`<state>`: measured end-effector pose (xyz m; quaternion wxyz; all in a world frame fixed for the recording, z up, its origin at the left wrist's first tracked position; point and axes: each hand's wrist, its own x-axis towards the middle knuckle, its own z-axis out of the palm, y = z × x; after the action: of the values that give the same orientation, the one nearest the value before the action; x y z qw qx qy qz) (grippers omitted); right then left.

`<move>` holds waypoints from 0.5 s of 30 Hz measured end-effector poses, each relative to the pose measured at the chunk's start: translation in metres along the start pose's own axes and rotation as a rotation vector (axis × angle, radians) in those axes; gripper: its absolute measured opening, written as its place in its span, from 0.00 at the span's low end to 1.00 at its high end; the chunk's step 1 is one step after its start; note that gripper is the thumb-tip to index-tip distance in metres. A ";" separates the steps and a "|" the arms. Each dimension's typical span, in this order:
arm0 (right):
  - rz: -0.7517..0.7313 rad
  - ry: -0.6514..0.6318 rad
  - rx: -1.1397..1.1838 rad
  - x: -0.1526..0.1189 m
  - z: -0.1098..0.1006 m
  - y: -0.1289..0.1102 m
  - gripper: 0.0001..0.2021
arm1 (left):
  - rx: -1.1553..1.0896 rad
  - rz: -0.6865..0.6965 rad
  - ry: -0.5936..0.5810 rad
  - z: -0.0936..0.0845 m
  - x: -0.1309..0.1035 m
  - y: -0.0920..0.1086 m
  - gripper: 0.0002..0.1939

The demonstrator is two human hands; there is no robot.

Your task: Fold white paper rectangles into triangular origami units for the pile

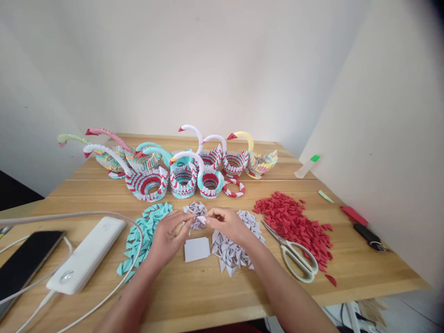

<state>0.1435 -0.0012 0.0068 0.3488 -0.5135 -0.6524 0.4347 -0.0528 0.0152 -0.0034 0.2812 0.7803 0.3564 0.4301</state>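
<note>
Between my two hands, above the small pile of pale lilac folded paper triangles (195, 209), is a small piece of white folded paper (200, 218). My right hand (225, 222) pinches its right end between thumb and finger. My left hand (173, 231) is closed at its left side, fingertips near or on the paper; the exact contact is too small to tell. A stack of white paper slips (197, 249) lies below the hands. To its right spreads a larger heap of lilac triangles (232, 254), partly under my right wrist. Turquoise triangles (144, 231) lie beside my left hand.
Several folded-paper swans (147, 182) stand at the back, with a red-and-white paper ring (233, 188) before them. Scissors (294, 254) lie by red triangles (294, 226). At left are a power bank (88, 254), a cable (138, 249) and a phone (26, 259); at right, a black box cutter (366, 235).
</note>
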 end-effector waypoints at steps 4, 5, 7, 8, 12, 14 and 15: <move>-0.149 0.148 -0.450 0.003 -0.001 0.006 0.08 | 0.043 -0.155 0.207 -0.003 0.000 -0.010 0.12; -0.177 0.173 -0.533 0.004 -0.002 0.008 0.10 | 0.051 -0.191 0.238 -0.004 0.000 -0.012 0.12; -0.204 0.210 -0.646 0.007 -0.005 0.012 0.14 | 0.063 -0.231 0.263 -0.004 -0.001 -0.018 0.13; -0.209 0.212 -0.687 0.008 -0.007 0.014 0.16 | 0.075 -0.236 0.257 -0.004 -0.001 -0.021 0.13; -0.253 0.091 -0.791 0.019 -0.010 0.020 0.21 | 0.183 -0.174 0.173 -0.001 -0.001 -0.032 0.13; -0.303 0.013 -0.812 0.027 -0.005 0.022 0.26 | 0.258 -0.132 0.141 0.001 -0.001 -0.037 0.14; -0.325 -0.020 -0.823 0.032 -0.002 0.022 0.28 | 0.296 -0.115 0.129 0.002 -0.001 -0.040 0.14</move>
<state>0.1460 0.0324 -0.0128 0.1729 -0.4961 -0.8468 0.0828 -0.0642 0.0379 -0.0345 0.1637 0.7622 0.4774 0.4054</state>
